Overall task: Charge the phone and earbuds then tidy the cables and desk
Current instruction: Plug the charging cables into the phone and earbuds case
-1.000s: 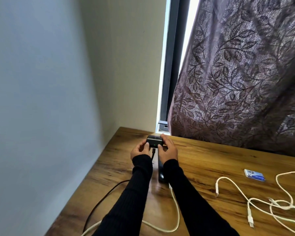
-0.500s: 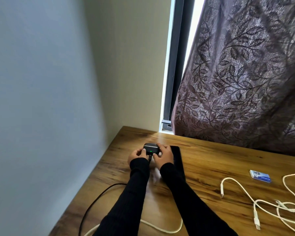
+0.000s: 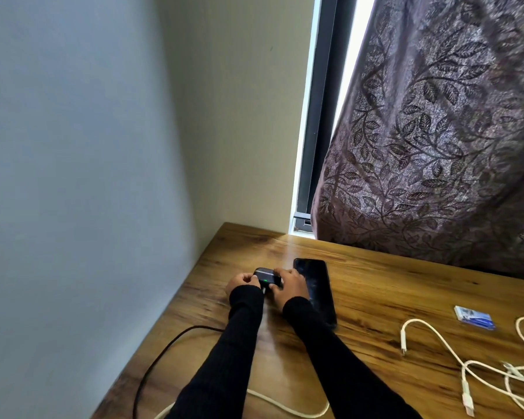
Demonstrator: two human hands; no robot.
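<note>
While both hands, left hand point(image 3: 243, 282) and right hand point(image 3: 288, 284), curl their fingers around the dark earbuds case point(image 3: 266, 277), its green light glows near the desk's point(image 3: 375, 291) far-left corner. Just right lies the black phone point(image 3: 316, 290). No writing is legible, even on the small blue packet point(image 3: 474, 317) far right.

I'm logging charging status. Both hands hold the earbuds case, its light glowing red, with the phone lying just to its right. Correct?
Not quite: the head view shows the light on the earbuds case glowing green. The left hand and right hand do hold it, with the phone lying just to its right.
</note>
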